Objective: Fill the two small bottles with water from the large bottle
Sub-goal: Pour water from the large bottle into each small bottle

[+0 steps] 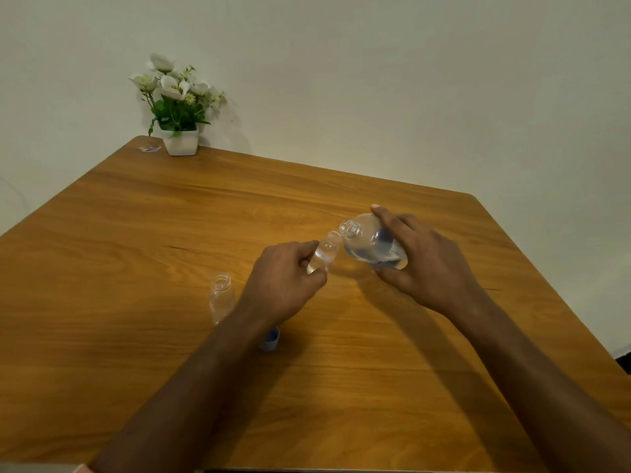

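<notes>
Spillage looks likely: the right hand [430, 268] clasps the tilted large bottle [374, 244], mouth just beside the small bottle [324, 255] pinched in the left hand [286, 285], whose narrow neck could miss the stream onto the table [170, 233].

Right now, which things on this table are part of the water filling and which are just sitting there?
Part of the job:
large bottle, in right hand
small bottle, in left hand
second small bottle, standing open
blue cap

Just there:
flower pot
small scrap beside it
</notes>
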Tool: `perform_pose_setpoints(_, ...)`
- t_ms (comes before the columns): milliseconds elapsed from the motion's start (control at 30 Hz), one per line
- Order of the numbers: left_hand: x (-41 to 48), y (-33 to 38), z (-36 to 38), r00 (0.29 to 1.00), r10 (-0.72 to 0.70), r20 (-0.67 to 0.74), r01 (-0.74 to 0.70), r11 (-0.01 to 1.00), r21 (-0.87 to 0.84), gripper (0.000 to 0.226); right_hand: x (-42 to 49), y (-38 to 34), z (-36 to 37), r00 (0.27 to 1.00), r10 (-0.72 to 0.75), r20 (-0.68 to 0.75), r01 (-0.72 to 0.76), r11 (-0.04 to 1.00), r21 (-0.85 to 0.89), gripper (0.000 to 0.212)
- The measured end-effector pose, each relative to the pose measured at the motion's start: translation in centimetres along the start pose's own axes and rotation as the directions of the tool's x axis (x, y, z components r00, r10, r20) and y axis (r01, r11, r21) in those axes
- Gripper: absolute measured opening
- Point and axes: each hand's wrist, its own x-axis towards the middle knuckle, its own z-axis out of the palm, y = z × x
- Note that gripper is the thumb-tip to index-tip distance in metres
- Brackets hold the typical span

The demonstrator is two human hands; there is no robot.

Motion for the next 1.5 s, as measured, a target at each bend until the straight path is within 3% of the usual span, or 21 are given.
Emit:
perform_pose_setpoints(233, -0.3, 0.3, -0.2, 0.999, -0.024, -0.030, 0.021, 0.997, -0.070, 0.017, -0.4, -1.2, 1.4, 0.990, 0.134, -0.036, -0.121, 0.963, 0.240, 0.092)
perform_pose_setpoints(400, -0.1, -0.2, 0.0, 0.996, -0.089, -0.023, 0.090, 0.996, 0.030, 0.027, -0.1, -1.4, 2.4, 0.943, 0.323, -0.081, -0.251, 0.851, 0.462, 0.096)
perform_pose_setpoints(600, 0.0, -0.9, 0.4, 0.994, -0.105, -0.025, 0.107, 0.979, 0.175, 0.033, -0.1, -2.2, 3.3, 0.875, 0.469, -0.123, -0.277, 0.691, 0.667, 0.089)
perform_pose_setpoints(767, 0.2, -1.1, 0.6, 0.994, -0.108, 0.005, 0.102, 0.951, 0.293, 0.037, -0.4, -2.6, 4.1, 0.850, 0.506, -0.148, -0.255, 0.641, 0.724, 0.085)
perform_pose_setpoints(1067, -0.1, -0.6, 0.4, 0.995, -0.096, 0.018, 0.086, 0.948, 0.306, 0.038, -0.8, -2.6, 4.9, 0.816, 0.560, -0.142, -0.266, 0.583, 0.768, 0.087)
perform_pose_setpoints(1233, -0.5, 0.2, 0.1, 0.992, -0.124, 0.003, 0.119, 0.961, 0.249, 0.054, -0.9, -2.6, 5.1, 0.807, 0.575, -0.132, -0.275, 0.565, 0.778, 0.089)
perform_pose_setpoints(1500, -1.8, 2.4, -1.1, 0.993, -0.114, -0.032, 0.119, 0.937, 0.330, 0.054, -1.0, -2.7, 5.2, 0.813, 0.563, -0.151, -0.253, 0.575, 0.778, 0.084)
